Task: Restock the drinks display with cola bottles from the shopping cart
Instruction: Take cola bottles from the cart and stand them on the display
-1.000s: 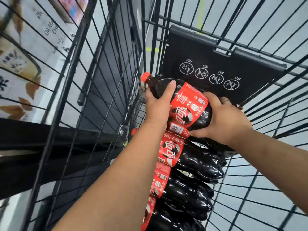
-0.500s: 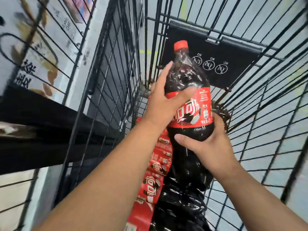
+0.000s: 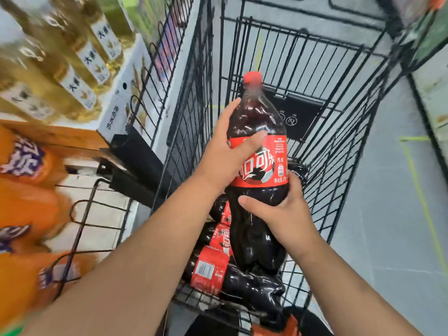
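Now the cola bottle (image 3: 257, 120) is upright inside the cart (image 3: 315, 69), left grip (image 3: 225, 162) wrapped round its shoulder and label, right grip (image 3: 286, 214) clasping its waist; other bottles (image 3: 218, 272) lie beneath.

The upright cola bottle (image 3: 257, 117) is dark brown, almost black, with a red cap (image 3: 252, 77) and a red label (image 3: 264, 163) that carries white characters, and the lying bottles (image 3: 242, 284) in the black wire shopping cart (image 3: 209, 69) have the same dark colour and red labels. The floor (image 3: 388, 214) is grey with thin yellow-green lines (image 3: 417, 180). On the left are golden-yellow bottles (image 3: 72, 57) with white labels, a white carton (image 3: 126, 93) with brownish print, and orange bottles (image 3: 26, 202) with purple and white letters.
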`<state>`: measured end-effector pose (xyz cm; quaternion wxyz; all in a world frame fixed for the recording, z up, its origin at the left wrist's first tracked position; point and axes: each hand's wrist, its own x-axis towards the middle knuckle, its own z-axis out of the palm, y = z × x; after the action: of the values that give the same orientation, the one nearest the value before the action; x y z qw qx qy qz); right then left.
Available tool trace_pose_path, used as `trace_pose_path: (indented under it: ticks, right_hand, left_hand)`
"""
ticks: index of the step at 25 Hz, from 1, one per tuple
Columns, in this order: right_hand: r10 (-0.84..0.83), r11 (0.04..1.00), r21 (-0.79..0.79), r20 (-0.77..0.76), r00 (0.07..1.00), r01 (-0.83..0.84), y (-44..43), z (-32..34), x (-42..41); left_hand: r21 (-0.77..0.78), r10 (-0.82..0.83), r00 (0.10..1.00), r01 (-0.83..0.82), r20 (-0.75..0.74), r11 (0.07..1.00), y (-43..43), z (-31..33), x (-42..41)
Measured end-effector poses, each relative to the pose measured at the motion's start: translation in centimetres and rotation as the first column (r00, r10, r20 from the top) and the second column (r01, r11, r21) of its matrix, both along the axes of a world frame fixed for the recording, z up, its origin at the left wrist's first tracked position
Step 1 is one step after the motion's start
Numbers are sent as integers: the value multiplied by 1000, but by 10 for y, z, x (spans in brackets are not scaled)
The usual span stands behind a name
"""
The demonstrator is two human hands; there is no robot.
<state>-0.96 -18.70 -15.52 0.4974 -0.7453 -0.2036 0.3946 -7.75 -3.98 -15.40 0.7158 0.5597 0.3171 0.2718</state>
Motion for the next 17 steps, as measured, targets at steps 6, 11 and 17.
trace_pose_path:
  ticks: [6,11,17]
  right_hand:
    - [199,975,99,2,980,-198,-27,84,-4]
    - [354,913,198,47,934,-357,-62,129,-4]
    - [552,784,275,100,828,-557,-104,173,-23]
  left_hand:
    - [97,175,985,-175,17,980,-44,95,-32]
    - [200,373,927,-372,33,906,-100,155,-51]
    - [283,543,835,-544,88,790,-170,209,-92]
